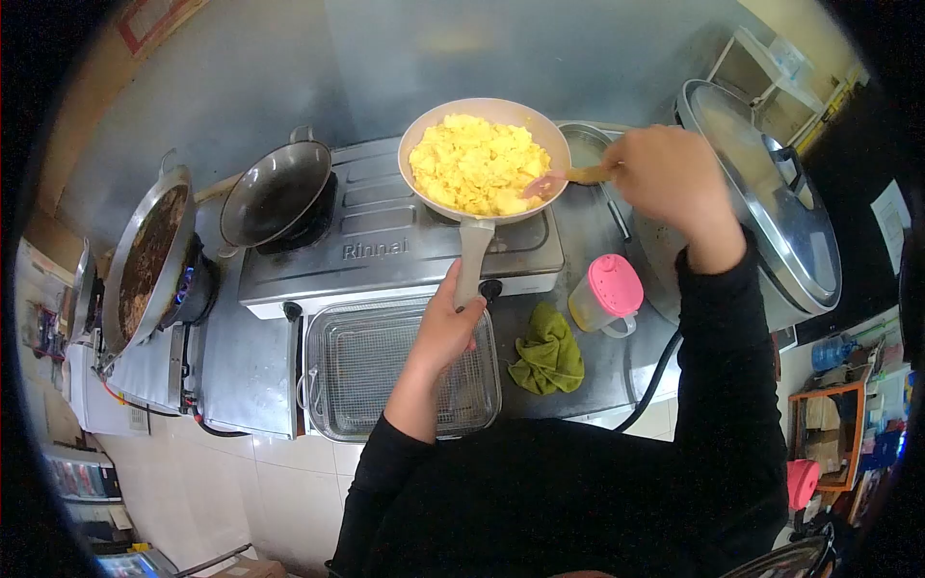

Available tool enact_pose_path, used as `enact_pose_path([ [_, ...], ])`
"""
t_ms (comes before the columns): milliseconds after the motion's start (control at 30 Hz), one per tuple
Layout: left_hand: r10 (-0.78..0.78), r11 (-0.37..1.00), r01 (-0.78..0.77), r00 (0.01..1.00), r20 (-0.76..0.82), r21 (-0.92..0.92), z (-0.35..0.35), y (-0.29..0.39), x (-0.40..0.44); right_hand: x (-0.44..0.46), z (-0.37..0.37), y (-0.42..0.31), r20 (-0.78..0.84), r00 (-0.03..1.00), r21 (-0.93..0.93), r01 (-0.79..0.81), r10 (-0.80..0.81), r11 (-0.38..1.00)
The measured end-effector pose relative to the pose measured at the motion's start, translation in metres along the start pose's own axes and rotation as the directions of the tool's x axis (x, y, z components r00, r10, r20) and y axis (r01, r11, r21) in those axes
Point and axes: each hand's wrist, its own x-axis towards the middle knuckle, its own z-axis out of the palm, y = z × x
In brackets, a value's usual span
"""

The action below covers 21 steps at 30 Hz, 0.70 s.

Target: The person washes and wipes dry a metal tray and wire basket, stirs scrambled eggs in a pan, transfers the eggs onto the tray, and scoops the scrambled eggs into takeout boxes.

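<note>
My left hand is wrapped round the handle of a light frying pan over the right side of the stove. Yellow scrambled eggs fill most of the pan. In my right hand, to the right of the pan, is the handle of a spatula. Its pinkish head reaches over the pan's rim and touches the eggs at their right side. Whether the pan rests on the burner or is lifted a little, I cannot tell.
A Rinnai stove carries a dark wok on its left burner. Further left, a large wok holds brown food over a flame. In front lie a wire basket, a green cloth and a pink-lidded jug. A big lidded pot stands right.
</note>
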Motion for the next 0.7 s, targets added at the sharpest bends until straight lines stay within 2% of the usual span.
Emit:
enact_pose_path([
  [100, 0.016, 1.0, -0.016, 1.0, 0.003, 0.012, -0.001, -0.003, 0.001, 0.03, 0.048, -0.012, -0.035, 0.998, -0.025, 0.051, -0.052, 0.998],
  [267, 0.001, 1.0, -0.001, 1.0, 0.022, -0.004, -0.003, 0.0, -0.002, 0.059, 0.09, -0.005, -0.115, 0.993, 0.082, -0.031, 0.04, 0.996],
  [400, 0.025, 1.0, -0.025, 1.0, 0.001, -0.006, -0.002, -0.004, 0.001, 0.045, 0.049, 0.005, -0.031, 0.994, 0.076, -0.101, 0.103, 0.992],
  [500, 0.008, 1.0, -0.008, 1.0, 0.0, -0.024, -0.001, -0.006, -0.002, 0.032, 0.019, 0.002, -0.045, 0.987, 0.07, -0.149, 0.152, 0.986],
  [633, 0.016, 1.0, -0.016, 1.0, -0.026, -0.008, 0.002, -0.005, -0.002, 0.05, 0.061, 0.0, -0.116, 0.971, 0.045, -0.203, 0.207, 0.978],
  [700, 0.021, 1.0, -0.021, 0.999, -0.036, -0.019, 0.002, -0.006, 0.0, 0.058, 0.069, -0.004, -0.067, 0.96, 0.107, -0.263, 0.271, 0.959],
])
